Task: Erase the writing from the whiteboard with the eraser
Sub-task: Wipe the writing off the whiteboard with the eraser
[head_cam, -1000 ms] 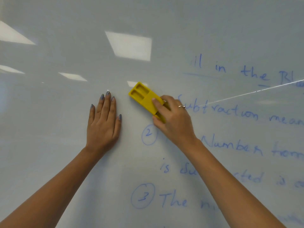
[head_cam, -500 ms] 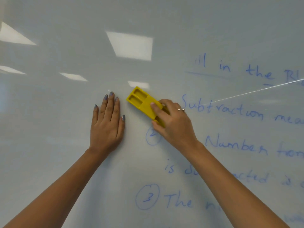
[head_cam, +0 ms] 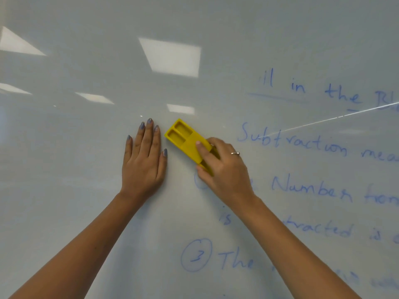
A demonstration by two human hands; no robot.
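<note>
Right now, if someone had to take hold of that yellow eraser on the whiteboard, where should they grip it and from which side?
Grip the yellow eraser across its long edges at the plain lower half, coming from the lower right, as the right hand does. It lies tilted on the whiteboard, its two-pocket end pointing up-left toward the left hand, which rests flat beside it.

Glossy board, matt plastic eraser.
Your right hand [head_cam: 224, 169] grips smooth yellow plastic eraser [head_cam: 187, 143]; whiteboard [head_cam: 86, 158] around it shines, mirror-smooth.
</note>
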